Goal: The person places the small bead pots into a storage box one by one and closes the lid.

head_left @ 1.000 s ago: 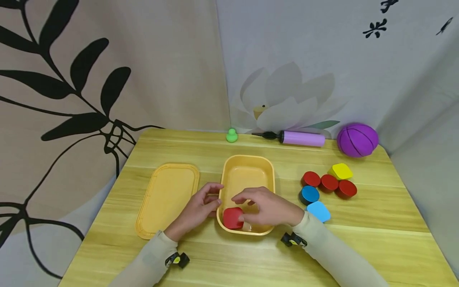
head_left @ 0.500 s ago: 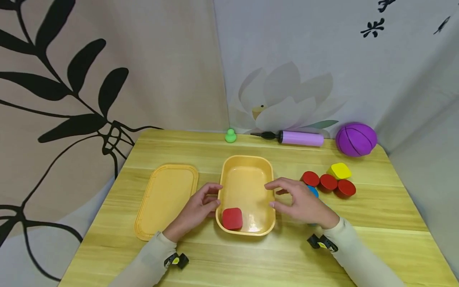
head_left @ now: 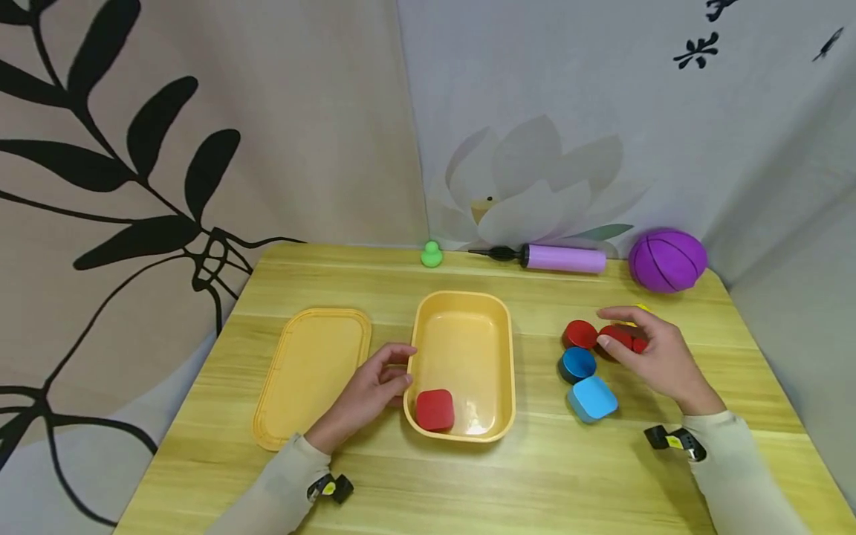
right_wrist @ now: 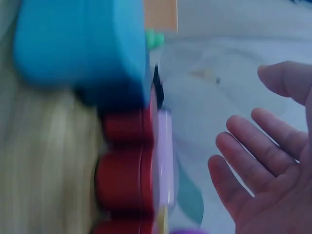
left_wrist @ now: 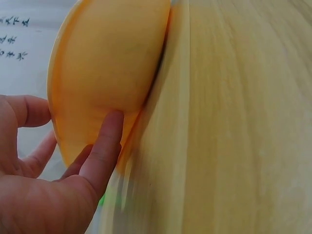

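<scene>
A yellow-orange plastic box [head_left: 461, 334] stands on the table, with a red rounded-square block [head_left: 435, 410] in its near left corner. My left hand [head_left: 371, 386] rests against the box's left wall; in the left wrist view its fingertips touch the wall and rim with the fingers loosely bent. My right hand [head_left: 658, 357] hovers over the group of blocks on the right, thumb and fingers spread and holding nothing. Below and beside it are red round blocks [head_left: 579, 334], a dark blue round block [head_left: 576, 365] and a light blue rounded block [head_left: 592, 399]. A yellow block [head_left: 642, 307] is mostly hidden behind the right hand.
The box's flat lid [head_left: 314, 375] lies left of the box. Along the back edge are a small green gourd-shaped piece [head_left: 432, 254], a purple hand pump [head_left: 565, 258] and a purple ball [head_left: 667, 260]. A printed curtain hangs behind the table.
My right hand has left the box, where it was at the red block, and moved right to the block group. The red block stays in the corner. My left hand has not moved.
</scene>
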A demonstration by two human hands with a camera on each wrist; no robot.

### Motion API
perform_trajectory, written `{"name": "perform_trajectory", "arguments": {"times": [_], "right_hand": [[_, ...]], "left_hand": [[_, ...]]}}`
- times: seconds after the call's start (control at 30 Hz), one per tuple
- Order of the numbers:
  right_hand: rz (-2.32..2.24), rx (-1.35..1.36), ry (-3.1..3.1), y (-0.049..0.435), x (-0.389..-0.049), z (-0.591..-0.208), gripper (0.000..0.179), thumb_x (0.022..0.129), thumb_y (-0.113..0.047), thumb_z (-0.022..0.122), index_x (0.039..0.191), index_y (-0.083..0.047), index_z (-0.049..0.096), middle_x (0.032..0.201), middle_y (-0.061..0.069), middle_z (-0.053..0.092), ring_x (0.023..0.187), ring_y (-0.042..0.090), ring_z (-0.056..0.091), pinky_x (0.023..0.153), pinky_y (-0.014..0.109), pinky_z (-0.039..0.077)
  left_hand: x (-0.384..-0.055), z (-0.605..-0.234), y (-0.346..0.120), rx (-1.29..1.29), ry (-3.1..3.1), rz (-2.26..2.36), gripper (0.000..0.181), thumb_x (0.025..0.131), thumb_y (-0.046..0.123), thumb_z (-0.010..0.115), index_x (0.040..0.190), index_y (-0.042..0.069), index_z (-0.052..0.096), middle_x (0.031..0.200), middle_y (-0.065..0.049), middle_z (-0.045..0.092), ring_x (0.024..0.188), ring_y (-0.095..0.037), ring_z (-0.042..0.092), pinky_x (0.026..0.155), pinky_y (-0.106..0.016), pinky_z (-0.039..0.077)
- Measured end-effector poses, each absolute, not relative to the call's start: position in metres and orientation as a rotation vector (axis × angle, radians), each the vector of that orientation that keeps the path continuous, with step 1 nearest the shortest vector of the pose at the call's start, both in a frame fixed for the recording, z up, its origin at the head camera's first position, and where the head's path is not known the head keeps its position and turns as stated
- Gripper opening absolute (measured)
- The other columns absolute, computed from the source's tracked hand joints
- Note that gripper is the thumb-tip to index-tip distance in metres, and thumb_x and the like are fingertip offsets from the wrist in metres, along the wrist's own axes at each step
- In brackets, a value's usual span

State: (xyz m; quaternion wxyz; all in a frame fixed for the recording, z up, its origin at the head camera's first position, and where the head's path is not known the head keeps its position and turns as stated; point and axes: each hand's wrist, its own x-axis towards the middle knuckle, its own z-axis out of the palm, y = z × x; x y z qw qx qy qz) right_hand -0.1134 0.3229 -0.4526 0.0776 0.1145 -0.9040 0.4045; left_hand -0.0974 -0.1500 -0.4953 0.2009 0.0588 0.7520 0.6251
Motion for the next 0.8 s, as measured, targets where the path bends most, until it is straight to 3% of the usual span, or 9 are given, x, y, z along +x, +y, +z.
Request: {"name": "perform_trajectory", "arguments": {"times": [0.07, 0.13, 0.3, 0.37, 0.47, 0.53, 0.6, 0.7, 0.8], "right_hand": [[1.178, 0.278, -2.711, 0.336, -0.116, -0.455, 0.041, 0.096, -0.018, 0.080, 0.136, -0.017, 0.069, 0.132, 0.007, 0.071, 0.108, -0.012, 0.061, 0.087, 0.002, 0.048], [1.141, 0.227, -2.721, 0.346, -0.117, -0.457, 0.041, 0.097, -0.022, 0.079, 0.136, -0.016, 0.068, 0.133, 0.009, 0.070, 0.113, -0.008, 0.060, 0.093, -0.002, 0.041], [1.094, 0.155, -2.733, 0.367, -0.125, -0.463, 0.050, 0.098, -0.025, 0.078, 0.143, -0.010, 0.063, 0.143, 0.018, 0.063, 0.129, 0.033, 0.058, 0.099, -0.004, 0.031], [1.092, 0.144, -2.746, 0.374, -0.130, -0.467, 0.055, 0.098, -0.025, 0.077, 0.148, -0.009, 0.059, 0.148, 0.020, 0.059, 0.136, 0.043, 0.052, 0.110, 0.003, 0.033], [1.086, 0.109, -2.787, 0.384, -0.138, -0.471, 0.062, 0.099, -0.029, 0.076, 0.154, -0.008, 0.053, 0.155, 0.021, 0.054, 0.143, 0.041, 0.047, 0.122, 0.026, 0.038], [1.114, 0.081, -2.825, 0.389, -0.143, -0.474, 0.067, 0.101, -0.032, 0.074, 0.157, -0.007, 0.048, 0.159, 0.022, 0.050, 0.145, 0.045, 0.044, 0.121, 0.047, 0.039], [1.145, 0.049, -2.866, 0.392, -0.148, -0.477, 0.071, 0.102, -0.035, 0.072, 0.159, -0.004, 0.043, 0.161, 0.024, 0.046, 0.146, 0.048, 0.042, 0.117, 0.057, 0.039], [1.220, 0.016, -2.915, 0.394, -0.153, -0.483, 0.077, 0.103, -0.036, 0.070, 0.161, 0.001, 0.035, 0.163, 0.029, 0.040, 0.145, 0.054, 0.040, 0.112, 0.070, 0.038], [1.251, -0.012, -2.960, 0.396, -0.156, -0.489, 0.082, 0.103, -0.039, 0.069, 0.163, 0.002, 0.030, 0.161, 0.032, 0.039, 0.142, 0.056, 0.041, 0.109, 0.073, 0.040]], "left_hand": [[-0.097, -0.496, -0.151, 0.160, 2.100, 1.748, 0.045, 0.105, 0.016, 0.063, 0.149, 0.018, 0.052, 0.147, -0.013, 0.054, 0.126, -0.032, 0.062, 0.087, -0.040, 0.064], [-0.097, -0.497, -0.151, 0.156, 2.100, 1.748, 0.045, 0.105, 0.017, 0.063, 0.149, 0.018, 0.053, 0.147, -0.013, 0.054, 0.126, -0.032, 0.062, 0.087, -0.040, 0.064], [-0.096, -0.498, -0.152, 0.151, 2.102, 1.739, 0.045, 0.105, 0.017, 0.064, 0.149, 0.019, 0.053, 0.147, -0.013, 0.054, 0.127, -0.033, 0.061, 0.087, -0.040, 0.064], [-0.096, -0.498, -0.152, 0.150, 2.104, 1.736, 0.044, 0.105, 0.018, 0.064, 0.149, 0.019, 0.053, 0.147, -0.012, 0.054, 0.126, -0.032, 0.061, 0.087, -0.040, 0.064], [-0.096, -0.498, -0.152, 0.157, 2.106, 1.739, 0.044, 0.105, 0.018, 0.064, 0.148, 0.019, 0.053, 0.147, -0.012, 0.054, 0.126, -0.032, 0.061, 0.087, -0.040, 0.064], [-0.097, -0.498, -0.152, 0.162, 2.101, 1.743, 0.044, 0.105, 0.018, 0.064, 0.148, 0.019, 0.053, 0.146, -0.013, 0.054, 0.125, -0.032, 0.062, 0.087, -0.040, 0.064], [-0.096, -0.498, -0.152, 0.167, 2.098, 1.748, 0.045, 0.105, 0.018, 0.064, 0.148, 0.019, 0.053, 0.146, -0.013, 0.054, 0.124, -0.031, 0.062, 0.087, -0.040, 0.064], [-0.096, -0.497, -0.151, 0.174, 2.094, 1.749, 0.045, 0.105, 0.018, 0.064, 0.149, 0.018, 0.053, 0.146, -0.014, 0.054, 0.124, -0.031, 0.062, 0.086, -0.039, 0.064], [-0.097, -0.497, -0.151, 0.180, 2.095, 1.750, 0.045, 0.105, 0.018, 0.064, 0.149, 0.018, 0.052, 0.146, -0.014, 0.054, 0.124, -0.031, 0.062, 0.086, -0.039, 0.064]]}}
